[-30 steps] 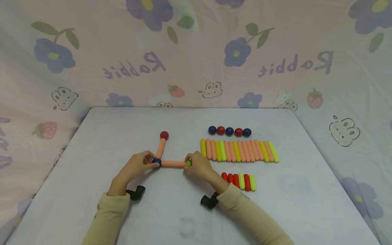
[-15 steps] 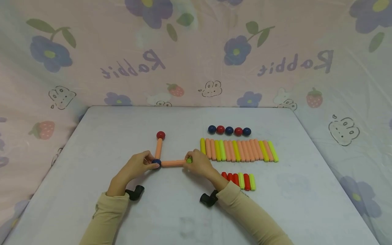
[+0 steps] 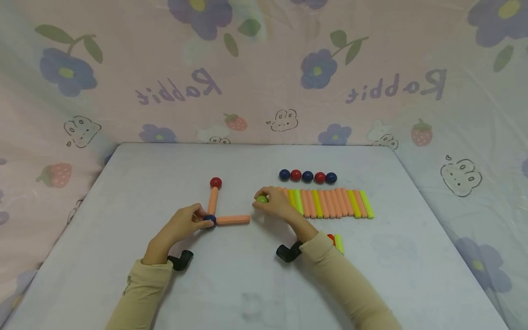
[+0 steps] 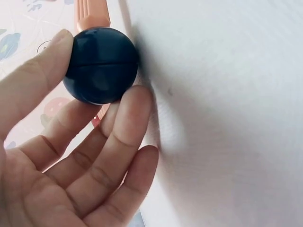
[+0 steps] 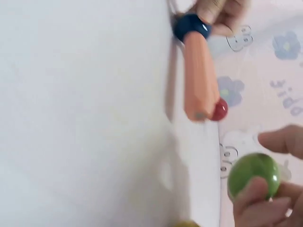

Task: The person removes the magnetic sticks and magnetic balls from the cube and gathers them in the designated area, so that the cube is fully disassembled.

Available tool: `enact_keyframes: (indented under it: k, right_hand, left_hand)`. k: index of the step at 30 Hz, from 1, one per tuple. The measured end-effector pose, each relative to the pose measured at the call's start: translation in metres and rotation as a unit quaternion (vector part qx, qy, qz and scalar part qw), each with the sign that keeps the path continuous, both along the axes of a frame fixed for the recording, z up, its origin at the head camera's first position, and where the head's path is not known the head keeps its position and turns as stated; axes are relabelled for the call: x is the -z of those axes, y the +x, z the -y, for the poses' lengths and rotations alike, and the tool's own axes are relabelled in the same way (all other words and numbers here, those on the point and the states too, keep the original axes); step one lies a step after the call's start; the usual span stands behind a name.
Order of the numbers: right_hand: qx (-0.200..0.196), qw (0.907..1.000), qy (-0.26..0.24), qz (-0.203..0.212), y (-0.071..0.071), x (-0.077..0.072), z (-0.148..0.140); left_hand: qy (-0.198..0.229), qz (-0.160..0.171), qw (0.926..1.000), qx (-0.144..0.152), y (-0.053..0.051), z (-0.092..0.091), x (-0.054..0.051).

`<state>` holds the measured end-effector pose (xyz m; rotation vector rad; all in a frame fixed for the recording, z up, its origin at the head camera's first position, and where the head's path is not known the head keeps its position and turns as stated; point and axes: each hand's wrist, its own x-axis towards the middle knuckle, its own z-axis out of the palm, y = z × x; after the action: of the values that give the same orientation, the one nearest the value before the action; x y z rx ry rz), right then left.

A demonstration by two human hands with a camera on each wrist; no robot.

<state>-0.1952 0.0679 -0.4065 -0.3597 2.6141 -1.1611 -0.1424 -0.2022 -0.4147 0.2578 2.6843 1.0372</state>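
Note:
My left hand (image 3: 183,225) pinches a dark blue ball (image 4: 102,65) between thumb and fingers. From this ball one salmon stick (image 3: 212,200) runs away to a red ball (image 3: 216,183). A second salmon stick (image 3: 233,220) points right from it, its far end bare and showing a small greenish centre in the right wrist view. My right hand (image 3: 274,202) holds a green ball (image 5: 254,175) in its fingers, up and right of that bare end and apart from it. Part of the green ball is hidden by the fingers.
A row of salmon, yellow and lime sticks (image 3: 327,204) lies to the right, its left end behind my right hand. Several blue and red balls (image 3: 307,176) line up beyond it. Short red and lime pieces (image 3: 338,244) are mostly hidden by my right forearm.
My right hand has drawn the green ball off the right stick's end, moving up and to the right. The stick with the red ball has swung slightly left. My left hand stays on the blue ball.

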Motion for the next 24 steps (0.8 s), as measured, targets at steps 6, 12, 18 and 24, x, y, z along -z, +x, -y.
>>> enact_keyframes:
  k: [6,12,18,24]
  right_hand:
    - [-0.017,0.9996,-0.014,0.017,-0.022,-0.008,-0.013]
    - [-0.016,0.9998,-0.013,-0.008,-0.05,-0.004,-0.024]
    - [0.011,0.9993,0.022,-0.029,-0.066,0.0,-0.025]
    - [0.04,0.997,0.057,-0.035,-0.078,0.005,-0.027]
  left_hand:
    - [0.001,0.0,1.0,0.002,0.0,0.001,0.001]
    - [0.003,-0.003,1.0,0.0,-0.001,0.001,0.002]
    - [0.004,-0.002,1.0,-0.004,-0.001,0.001,0.002]
    - [0.003,-0.004,1.0,-0.002,-0.002,0.0,0.002]
